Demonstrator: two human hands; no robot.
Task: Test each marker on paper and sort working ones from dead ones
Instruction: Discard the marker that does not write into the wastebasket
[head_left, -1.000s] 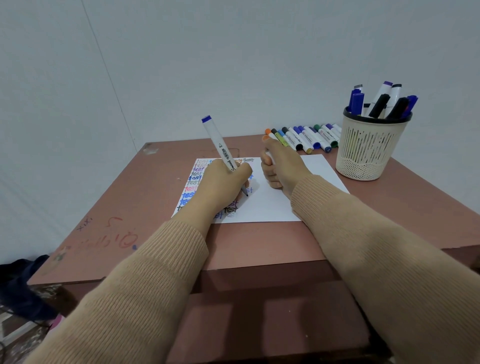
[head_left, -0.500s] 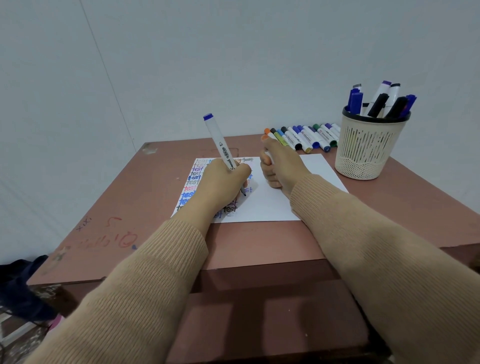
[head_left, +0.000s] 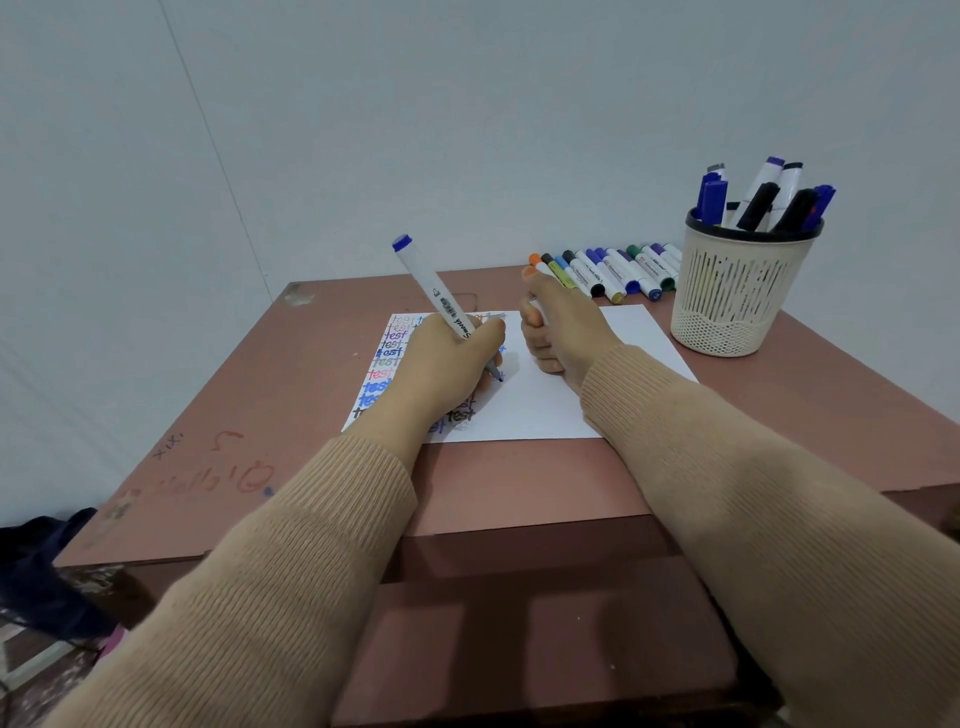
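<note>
The left hand (head_left: 441, 364) grips the blue marker (head_left: 436, 296), tip on the paper (head_left: 545, 410) at 12 o'clock. The right hand (head_left: 561, 332) clasps a white piece (head_left: 537, 310). Many "test" words are written, but the cup (head_left: 737, 291) at 2 o'clock holds more, probably untested.

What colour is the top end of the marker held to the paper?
Blue; the marker in the left hand shows it best in the head view.

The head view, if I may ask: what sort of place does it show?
Probably a plain room's corner used as a makeshift desk: bare white walls, a worn, scribbled-on brown table, and a slotted cup of markers beside test paper.
</note>
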